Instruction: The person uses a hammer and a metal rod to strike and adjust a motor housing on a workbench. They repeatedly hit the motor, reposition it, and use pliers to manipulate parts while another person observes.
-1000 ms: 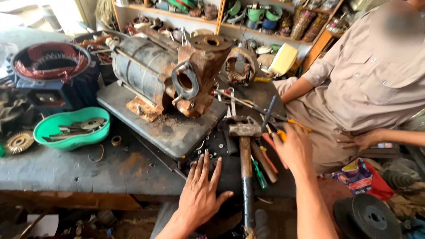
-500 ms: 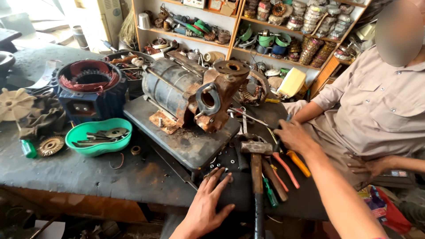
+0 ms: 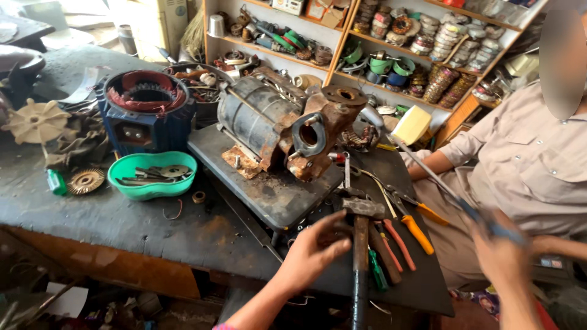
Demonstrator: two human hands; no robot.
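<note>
My left hand (image 3: 313,252) rests on the dark workbench (image 3: 122,214), fingers curled, its fingertips against the neck of a hammer (image 3: 362,209) that lies with its handle pointing toward me. Nothing shows inside that hand. My right hand (image 3: 502,252), blurred, grips the blue handle of a long screwdriver (image 3: 428,174); its thin shaft slants up and left over the bench. A rusty grey pump motor (image 3: 275,125) stands on a dark metal plate (image 3: 278,192) just beyond the hammer.
Orange-handled pliers (image 3: 418,233), red-handled pliers (image 3: 398,244) and a green screwdriver (image 3: 376,273) lie right of the hammer. A green bowl (image 3: 153,178) of parts, a blue stator (image 3: 147,110) and a fan wheel (image 3: 36,120) sit left. Another person (image 3: 532,165) sits right. Shelves (image 3: 397,43) stand behind.
My right hand has lifted off the tools on the bench with the long screwdriver and swung right. My left hand went from flat on the bench to curled against the hammer.
</note>
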